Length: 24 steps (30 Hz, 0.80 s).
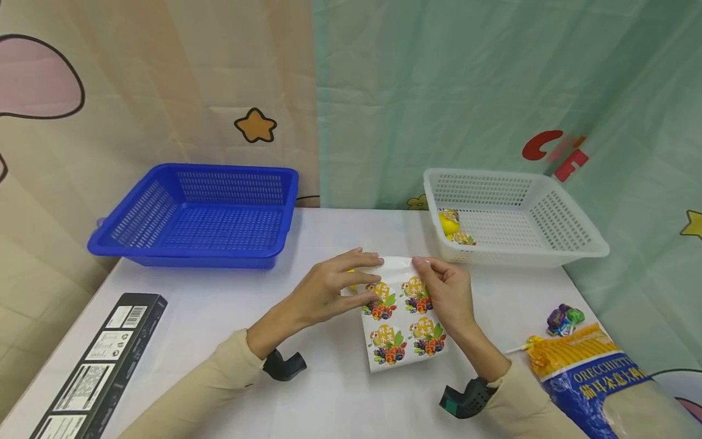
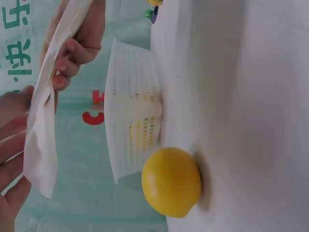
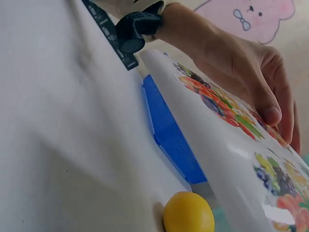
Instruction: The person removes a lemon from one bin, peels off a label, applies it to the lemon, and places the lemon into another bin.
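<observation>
Head view, left to right: a black box [image 1: 99, 366] lay at the desk's [image 1: 219, 317] near left edge, and a blue basket [image 1: 197, 213] stood behind it. At centre I held the white fruit-printed pouch [image 1: 403, 320] off the desk with both hands, apparently so that its top edge could be worked. My left hand [image 1: 334, 289] lay over the pouch's upper left, fingers [image 1: 364, 259] nearly straight along the top edge and thumb curled against the printed face. My right hand [image 1: 446, 292] pinched the upper right corner between thumb and fingers [image 2: 67, 65]. The pouch hung tilted between the two hands, its lower end free. A yellow ball [image 2: 171, 181] rested on the desk under the raised pouch, just in front of the white basket [image 1: 510, 213], touched by neither hand. That basket held a yellow item [image 1: 450, 224]. Farther right lay wrapped lollipops [image 1: 565, 318] and a pasta bag [image 1: 598, 378].
</observation>
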Available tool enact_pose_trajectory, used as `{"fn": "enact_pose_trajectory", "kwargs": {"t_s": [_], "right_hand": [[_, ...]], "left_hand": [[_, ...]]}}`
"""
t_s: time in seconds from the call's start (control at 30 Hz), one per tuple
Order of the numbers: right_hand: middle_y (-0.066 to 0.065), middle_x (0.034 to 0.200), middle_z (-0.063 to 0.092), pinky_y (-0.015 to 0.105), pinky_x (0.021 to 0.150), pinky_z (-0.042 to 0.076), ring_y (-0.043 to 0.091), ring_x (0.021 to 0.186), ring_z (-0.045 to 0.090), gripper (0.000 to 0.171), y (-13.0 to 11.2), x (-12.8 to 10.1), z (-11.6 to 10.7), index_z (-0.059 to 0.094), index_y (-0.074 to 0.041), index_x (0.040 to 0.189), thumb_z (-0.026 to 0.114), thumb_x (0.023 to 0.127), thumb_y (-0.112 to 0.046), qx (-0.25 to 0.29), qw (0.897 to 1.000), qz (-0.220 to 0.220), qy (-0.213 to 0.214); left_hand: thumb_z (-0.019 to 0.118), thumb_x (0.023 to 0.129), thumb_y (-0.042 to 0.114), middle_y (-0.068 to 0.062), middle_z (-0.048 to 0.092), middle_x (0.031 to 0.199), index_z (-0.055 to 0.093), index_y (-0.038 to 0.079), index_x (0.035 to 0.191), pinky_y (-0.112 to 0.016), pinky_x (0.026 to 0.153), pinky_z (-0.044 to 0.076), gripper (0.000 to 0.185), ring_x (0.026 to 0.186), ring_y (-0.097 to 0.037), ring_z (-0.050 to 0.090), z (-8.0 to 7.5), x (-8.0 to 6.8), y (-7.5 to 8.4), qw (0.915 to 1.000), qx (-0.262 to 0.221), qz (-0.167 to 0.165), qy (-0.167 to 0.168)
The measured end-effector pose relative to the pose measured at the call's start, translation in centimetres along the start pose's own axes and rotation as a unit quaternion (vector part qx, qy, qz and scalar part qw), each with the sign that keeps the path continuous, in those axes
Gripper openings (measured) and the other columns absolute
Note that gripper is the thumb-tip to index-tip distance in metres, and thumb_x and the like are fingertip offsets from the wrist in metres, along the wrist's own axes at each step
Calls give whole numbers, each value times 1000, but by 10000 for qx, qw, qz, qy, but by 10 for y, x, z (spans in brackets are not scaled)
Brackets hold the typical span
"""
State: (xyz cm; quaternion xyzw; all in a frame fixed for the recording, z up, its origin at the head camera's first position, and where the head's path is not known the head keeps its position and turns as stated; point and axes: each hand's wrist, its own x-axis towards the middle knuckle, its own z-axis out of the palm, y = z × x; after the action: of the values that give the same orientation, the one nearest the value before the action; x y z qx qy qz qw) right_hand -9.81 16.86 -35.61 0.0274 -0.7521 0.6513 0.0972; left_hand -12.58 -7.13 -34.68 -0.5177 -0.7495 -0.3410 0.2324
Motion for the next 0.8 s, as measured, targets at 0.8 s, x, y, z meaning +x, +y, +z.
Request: {"fn": "enact_pose_trajectory", "kwargs": {"t_s": [0.8], "right_hand": [[2,79,73,28,57,58,15,65,70,42,5,-1,8,64,5,111,56,101,-35,722,9962,479,51]], "left_hand": [[80,84,22,-9,45,147,70,10,109,-39,116,28,30,140,-24,37,8,3,2,9927,-351,-1150,39]]}}
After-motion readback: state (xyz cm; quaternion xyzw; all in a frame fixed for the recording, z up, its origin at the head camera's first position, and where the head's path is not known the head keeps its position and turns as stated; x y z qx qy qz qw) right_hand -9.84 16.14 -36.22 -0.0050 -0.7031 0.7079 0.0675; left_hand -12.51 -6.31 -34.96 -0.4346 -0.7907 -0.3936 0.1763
